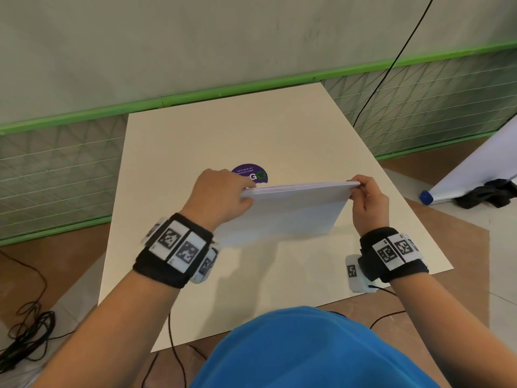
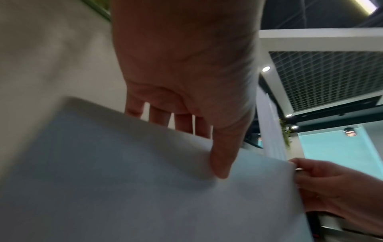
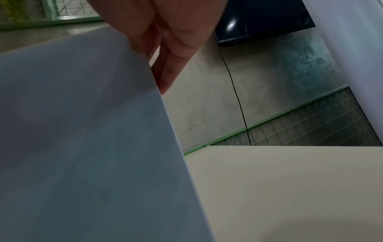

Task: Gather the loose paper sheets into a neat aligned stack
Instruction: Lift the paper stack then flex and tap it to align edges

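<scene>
A stack of white paper sheets (image 1: 288,211) stands nearly upright on its long lower edge on the cream table (image 1: 251,130). My left hand (image 1: 223,191) grips its upper left corner, thumb on the near face and fingers behind. My right hand (image 1: 366,197) pinches the upper right corner. In the left wrist view the paper stack (image 2: 145,188) fills the lower frame, my left hand (image 2: 186,81) holds its top edge and my right hand (image 2: 331,188) holds the far side. The right wrist view shows the paper stack (image 3: 82,139) with my right hand (image 3: 165,41) on its edge.
A purple round sticker (image 1: 251,172) lies on the table just behind the paper. A green-framed mesh fence (image 1: 419,102) runs behind the table. Black cables (image 1: 28,331) lie on the floor at the left. A white roll with a blue cap (image 1: 453,186) and dark cloth lie at the right.
</scene>
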